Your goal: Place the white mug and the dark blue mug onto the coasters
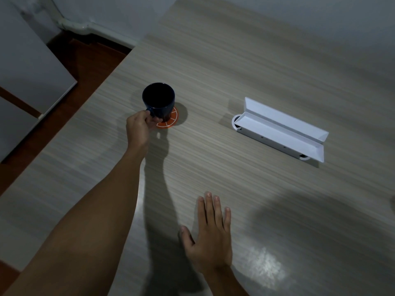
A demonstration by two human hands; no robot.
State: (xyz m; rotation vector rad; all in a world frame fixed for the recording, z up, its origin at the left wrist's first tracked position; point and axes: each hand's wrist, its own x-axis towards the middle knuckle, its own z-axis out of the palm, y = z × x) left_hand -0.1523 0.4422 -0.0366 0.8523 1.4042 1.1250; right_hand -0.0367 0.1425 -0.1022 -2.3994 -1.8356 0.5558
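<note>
The dark blue mug [158, 101] stands upright over an orange round coaster [170, 121] with white segment lines, at the table's left-middle. My left hand [139, 127] reaches from the lower left and its fingers are closed on the mug's handle. Whether the mug's base touches the coaster I cannot tell. My right hand [210, 233] lies flat on the table near the front, fingers spread, holding nothing. No white mug and no second coaster are in view.
A white cable-port box [280, 130] with its lid flipped up sits in the light wood-grain table [235, 60] to the right. The table's left edge [96, 92] runs diagonally, with brown floor and a white cabinet [32, 71] beyond it.
</note>
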